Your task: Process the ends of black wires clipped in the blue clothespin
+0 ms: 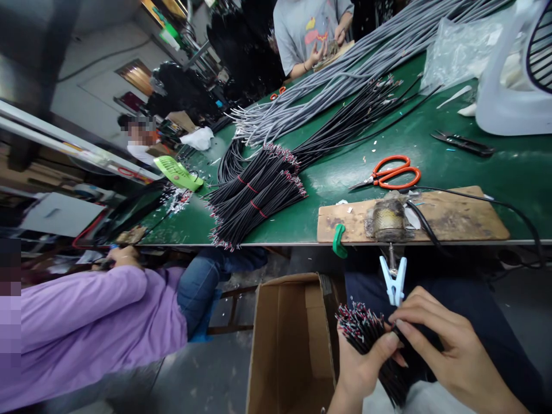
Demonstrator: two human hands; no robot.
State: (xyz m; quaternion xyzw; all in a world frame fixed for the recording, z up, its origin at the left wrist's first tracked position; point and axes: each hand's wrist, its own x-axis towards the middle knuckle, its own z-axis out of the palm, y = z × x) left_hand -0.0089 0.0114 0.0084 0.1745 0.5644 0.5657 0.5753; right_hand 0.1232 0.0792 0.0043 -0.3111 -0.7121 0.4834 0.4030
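Observation:
Low at the right of the head view, my left hand point(360, 363) is wrapped round a bundle of black cables point(361, 329) whose stripped ends show red, white and black wires. My right hand point(446, 339) is closed in a pinch at the right side of the bundle, its thumb and forefinger on a black cable end point(394, 329). A light blue clothes peg point(394, 282) sits just above these fingers, on the metal shaft of a small motor point(388, 218). The motor is fixed to a wooden board point(457, 215) at the table edge.
Orange-handled scissors point(394, 172) and black thread snips point(463, 142) lie on the green table point(336, 172). Tied black cable bundles point(254, 198) and long grey cables point(310, 100) lie further left. Below stands an open cardboard box point(287, 339). Co-workers sit left and across.

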